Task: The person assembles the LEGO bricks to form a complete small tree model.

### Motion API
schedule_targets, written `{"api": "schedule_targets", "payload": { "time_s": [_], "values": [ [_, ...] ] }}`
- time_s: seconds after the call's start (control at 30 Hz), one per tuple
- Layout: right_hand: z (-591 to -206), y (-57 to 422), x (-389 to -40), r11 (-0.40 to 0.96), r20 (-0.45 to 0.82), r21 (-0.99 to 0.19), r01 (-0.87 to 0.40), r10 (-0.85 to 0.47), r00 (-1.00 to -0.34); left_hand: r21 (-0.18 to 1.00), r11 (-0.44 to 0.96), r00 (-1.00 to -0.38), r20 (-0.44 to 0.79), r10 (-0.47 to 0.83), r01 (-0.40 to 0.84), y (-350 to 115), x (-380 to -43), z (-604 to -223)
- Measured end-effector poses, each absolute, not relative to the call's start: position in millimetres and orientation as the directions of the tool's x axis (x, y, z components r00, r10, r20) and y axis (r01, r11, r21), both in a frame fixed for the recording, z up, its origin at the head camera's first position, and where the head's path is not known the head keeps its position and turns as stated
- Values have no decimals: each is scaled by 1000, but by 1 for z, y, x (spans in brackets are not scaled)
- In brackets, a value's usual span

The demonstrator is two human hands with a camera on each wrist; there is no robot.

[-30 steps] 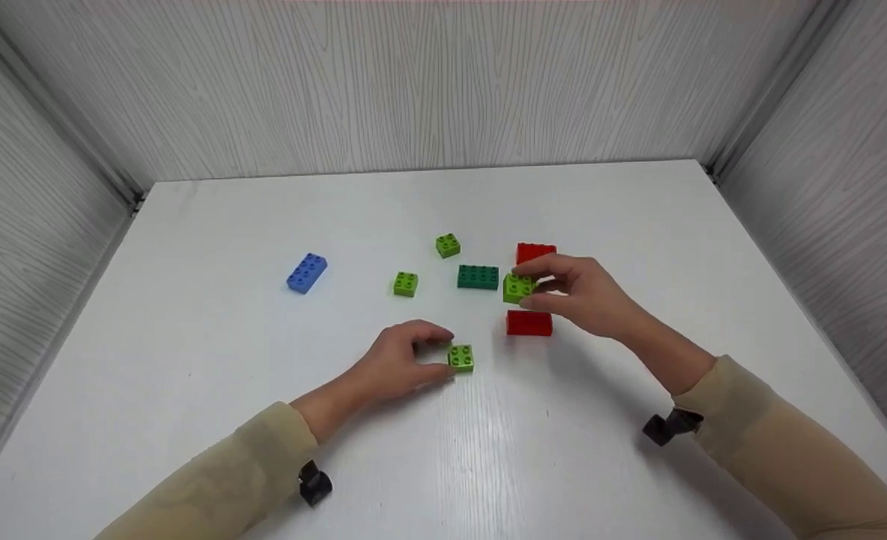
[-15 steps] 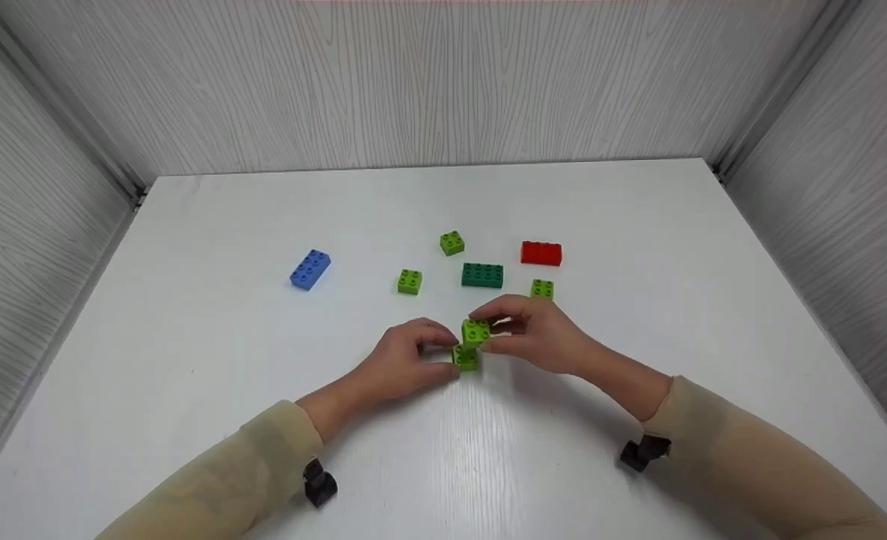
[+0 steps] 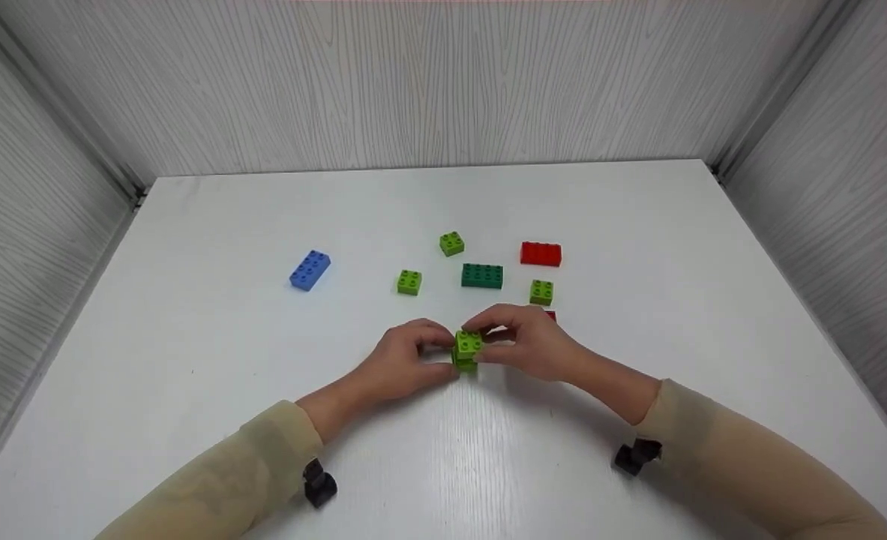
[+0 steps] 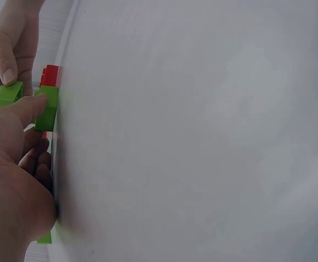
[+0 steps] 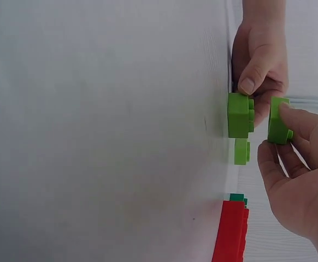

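My left hand [image 3: 406, 361] rests low at the table's middle and pinches a light green 2x2 toy brick [image 5: 238, 115] that sits studs up on the tabletop. Just above it, my right hand [image 3: 531, 346] pinches a second light green 2x2 brick [image 5: 278, 121] between thumb and fingers. In the right wrist view a gap shows between the upper brick's underside and the lower brick's studs. From the head view the upper brick [image 3: 468, 343] covers most of the lower one. A red brick [image 3: 550, 316] lies mostly hidden behind my right hand.
Beyond the hands lie a dark green brick [image 3: 482, 276], a red brick [image 3: 540, 253] and a light green brick [image 3: 541, 292]. Two more light green bricks, one nearer [image 3: 409, 282] and one farther [image 3: 452, 243], stand left of these. Farther left lies a blue brick [image 3: 310, 270].
My right hand has carried its light green brick left and toward me, from beside the red bricks to right above the left hand's brick. The left hand has stayed in place.
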State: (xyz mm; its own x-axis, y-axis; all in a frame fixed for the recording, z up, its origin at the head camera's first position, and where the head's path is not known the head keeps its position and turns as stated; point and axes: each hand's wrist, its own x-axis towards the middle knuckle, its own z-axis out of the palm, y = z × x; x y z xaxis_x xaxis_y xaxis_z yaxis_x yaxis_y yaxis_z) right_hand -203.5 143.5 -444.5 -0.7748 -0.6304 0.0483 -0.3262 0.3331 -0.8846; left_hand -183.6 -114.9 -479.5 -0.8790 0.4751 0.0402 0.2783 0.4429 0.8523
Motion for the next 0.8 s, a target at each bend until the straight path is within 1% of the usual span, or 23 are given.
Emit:
{"api": "schedule_targets", "payload": {
  "time_s": [0.37, 0.6, 0.8],
  "values": [
    [-451, 142, -205, 363, 7, -881, -303, -629, -777, 857, 445, -882, 23, 471, 260, -115, -182, -480],
    [-451, 141, -204, 372, 13, -872, -318, -631, -776, 859, 435, -879, 37, 475, 271, -115, -184, -481],
    [-451, 141, -204, 403, -6, -857, -320, -629, -778, 856, 440, -879, 34, 476, 272, -115, -184, -481]
  ]
}}
